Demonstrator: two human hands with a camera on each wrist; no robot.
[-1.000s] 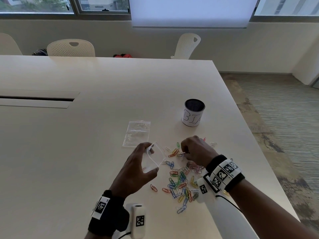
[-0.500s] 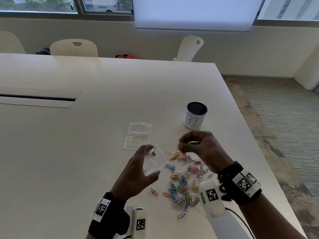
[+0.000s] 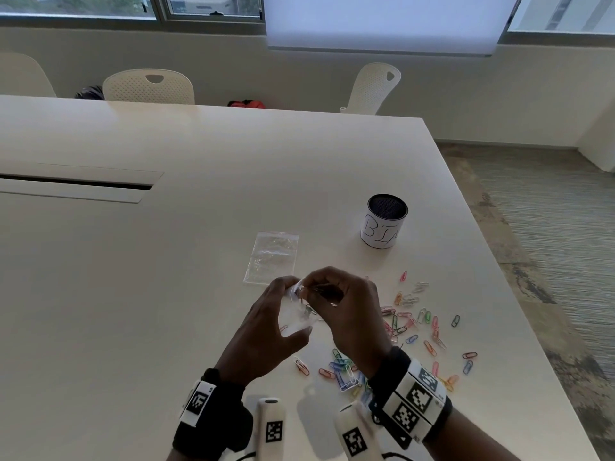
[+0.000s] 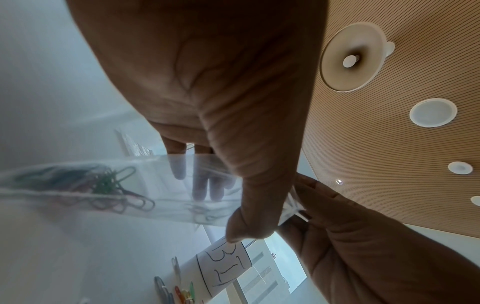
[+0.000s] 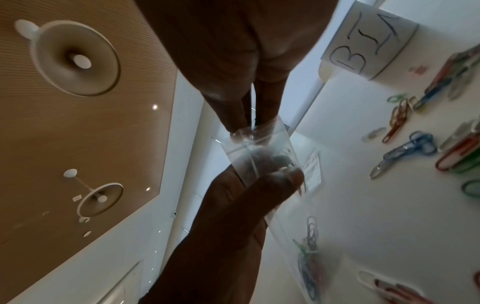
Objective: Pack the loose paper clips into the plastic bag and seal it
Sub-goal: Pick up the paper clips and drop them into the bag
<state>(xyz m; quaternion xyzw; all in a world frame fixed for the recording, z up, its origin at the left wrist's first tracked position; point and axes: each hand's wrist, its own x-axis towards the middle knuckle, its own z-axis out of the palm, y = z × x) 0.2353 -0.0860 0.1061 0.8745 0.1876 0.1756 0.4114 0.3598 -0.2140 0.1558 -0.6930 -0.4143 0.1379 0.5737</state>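
Holding: the left hand (image 3: 266, 331) grips the plastic bag (image 3: 298, 322) above the bench (image 3: 166, 261), thumb on one face and fingers behind the other, mouth uppermost.
Bag contents: a few paper clips (image 4: 109, 185) lie bunched at the closed end.
Feeding: the right hand (image 3: 346, 307) pinches at the bag mouth; whether a clip sits between its fingertips cannot be told.
Loose clips (image 3: 416, 324): most are scattered on the bench to the right, so packing is judged far from done.
Risk, mouth: thin film may fold shut under the pinch, making a clip catch on the rim and drop.
Risk, tilt: tipping the bag could spill clips already inside.
Bystanders: a spare bag (image 3: 273, 256) and a labelled tin (image 3: 384, 222) stand beyond.
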